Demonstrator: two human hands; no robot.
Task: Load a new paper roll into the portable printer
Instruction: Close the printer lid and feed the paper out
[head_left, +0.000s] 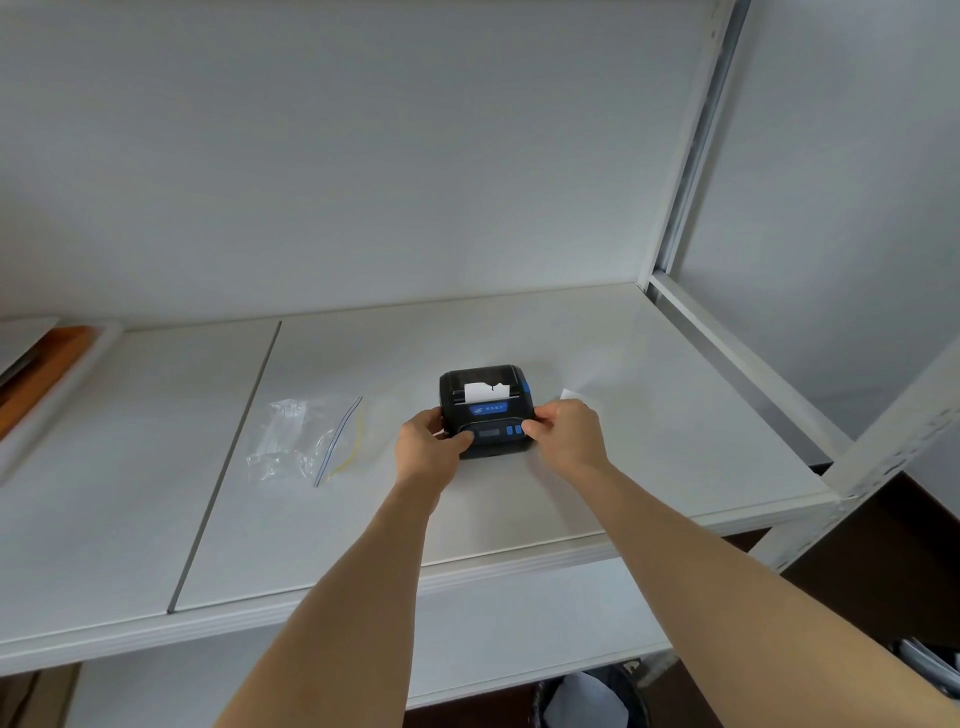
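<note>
A small black portable printer (487, 401) with blue buttons lies on the white shelf (363, 519), its lid closed. A short torn strip of white paper (485, 391) sticks out of its slot. My left hand (428, 447) grips the printer's left side, thumb on the front panel. My right hand (566, 435) holds the right side, thumb near the blue buttons. A scrap of white paper (571, 395) lies just behind my right hand.
An empty clear zip bag (306, 441) with a blue and yellow seal lies left of the printer. A wooden board in a white tray (47, 374) sits at the far left. White metal rack posts (696, 156) rise at the right. A lower shelf shows below.
</note>
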